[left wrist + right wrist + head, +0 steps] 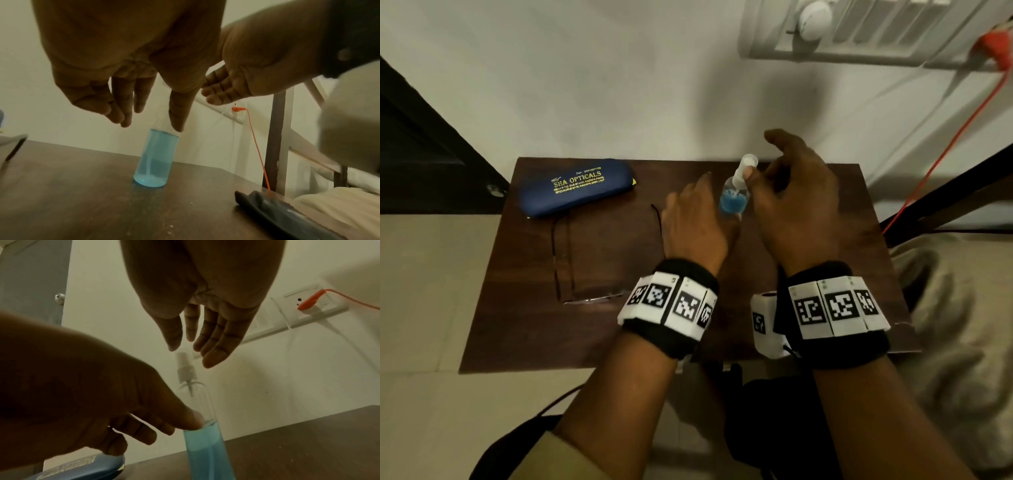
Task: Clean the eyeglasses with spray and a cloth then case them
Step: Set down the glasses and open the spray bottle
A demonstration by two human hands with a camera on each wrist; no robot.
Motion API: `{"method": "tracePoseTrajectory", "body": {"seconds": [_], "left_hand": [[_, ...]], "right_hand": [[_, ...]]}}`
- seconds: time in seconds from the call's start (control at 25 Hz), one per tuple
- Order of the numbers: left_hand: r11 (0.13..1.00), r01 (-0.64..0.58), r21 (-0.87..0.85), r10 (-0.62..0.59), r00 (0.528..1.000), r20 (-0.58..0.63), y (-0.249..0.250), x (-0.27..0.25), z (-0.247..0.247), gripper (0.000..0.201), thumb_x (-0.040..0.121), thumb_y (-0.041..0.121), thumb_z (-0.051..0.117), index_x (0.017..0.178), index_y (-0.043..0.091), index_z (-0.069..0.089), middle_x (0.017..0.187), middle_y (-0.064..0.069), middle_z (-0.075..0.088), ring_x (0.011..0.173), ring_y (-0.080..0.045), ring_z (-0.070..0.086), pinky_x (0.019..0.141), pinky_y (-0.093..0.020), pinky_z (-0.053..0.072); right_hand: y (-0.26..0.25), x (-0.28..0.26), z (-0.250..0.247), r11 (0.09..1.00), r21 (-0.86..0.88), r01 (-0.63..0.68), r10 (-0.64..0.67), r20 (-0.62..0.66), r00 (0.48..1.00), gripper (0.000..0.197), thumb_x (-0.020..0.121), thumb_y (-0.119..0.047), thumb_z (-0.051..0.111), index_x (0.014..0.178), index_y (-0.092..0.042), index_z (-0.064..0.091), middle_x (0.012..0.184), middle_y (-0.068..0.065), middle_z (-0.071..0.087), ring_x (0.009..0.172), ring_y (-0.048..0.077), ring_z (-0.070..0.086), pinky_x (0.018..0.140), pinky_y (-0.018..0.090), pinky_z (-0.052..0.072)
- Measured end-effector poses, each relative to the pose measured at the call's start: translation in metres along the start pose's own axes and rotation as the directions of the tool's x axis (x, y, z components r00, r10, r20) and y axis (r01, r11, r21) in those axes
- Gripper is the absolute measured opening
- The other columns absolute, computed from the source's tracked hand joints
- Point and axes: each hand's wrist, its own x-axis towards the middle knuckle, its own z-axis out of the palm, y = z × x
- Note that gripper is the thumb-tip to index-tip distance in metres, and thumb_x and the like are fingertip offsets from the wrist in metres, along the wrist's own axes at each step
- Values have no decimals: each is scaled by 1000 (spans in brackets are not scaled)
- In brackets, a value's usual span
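**Eyeglasses lie on the table while both hands meet at the spray bottle**

Eyeglasses (606, 260) lie with arms unfolded on the dark wooden table (808, 274), left of the spray bottle (734, 198) and just in front of the blue glasses case (575, 186). The bottle stands upright on the table, partly filled with blue liquid, its white pump top uppermost. The left hand (695, 222) reaches in from the bottle's left with fingers straight and loosely spread; one fingertip (193, 421) touches the clear wall at the liquid line, nothing gripped. The right hand (794, 202) hovers at the bottle's right, above the pump, fingers relaxed and extended, holding nothing. A dark folded cloth (287, 214) lies on the table right of the bottle. An orange cable (945, 150) runs from a wall socket behind the bottle.
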Motion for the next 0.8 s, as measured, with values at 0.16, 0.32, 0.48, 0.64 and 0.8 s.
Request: {"method": "tracePoseTrajectory", "body": {"seconds": [0.16, 0.32, 0.48, 0.64, 0.8], "left_hand": [[995, 18, 96, -17, 1000, -8, 13, 11, 10, 22, 84, 37, 55, 103, 26, 57, 106, 3, 65, 105, -25, 54, 88, -39, 35], [997, -25, 70, 27, 999, -26, 16, 7, 13, 22, 82, 39, 56, 100, 27, 57, 97, 6, 68, 100, -20, 60, 104, -43, 25], [985, -130, 110, 140, 986, -92, 25, -7, -8, 35, 77, 32, 66, 109, 24, 57, 105, 2, 66, 104, -20, 60, 114, -51, 13], [948, -189, 257, 246, 946, -211, 19, -30, -45, 41, 74, 25, 70, 112, 17, 57, 110, -5, 63, 106, -27, 59, 112, -55, 20], [922, -136, 362, 223, 952, -209, -6, -55, -64, 43, 74, 26, 75, 113, 19, 60, 112, -4, 66, 105, -27, 60, 112, -53, 23]], "right_hand": [[10, 2, 6, 999, 1, 37, -36, 83, 996, 38, 90, -32, 62, 127, -21, 57, 108, 1, 65, 93, 10, 61, 84, 30, 54], [19, 7, 0, 997, 77, 26, -28, 28, 999, 16, 88, -30, 64, 99, -18, 68, 90, -5, 68, 82, 6, 64, 76, 27, 55], [23, 10, -20, 974, 224, -18, 49, -134, 990, 10, 86, -21, 64, 88, -13, 69, 74, -11, 65, 70, -4, 62, 64, 7, 45], [24, 6, -25, 921, 371, -119, 142, -37, 989, 9, 84, -17, 60, 82, -15, 69, 67, -7, 64, 61, 8, 61, 59, 25, 51], [18, -3, -19, 846, 457, -276, 121, 338, 933, 14, 88, -21, 66, 84, -8, 70, 66, 11, 64, 54, 15, 58, 48, 28, 53]]}}
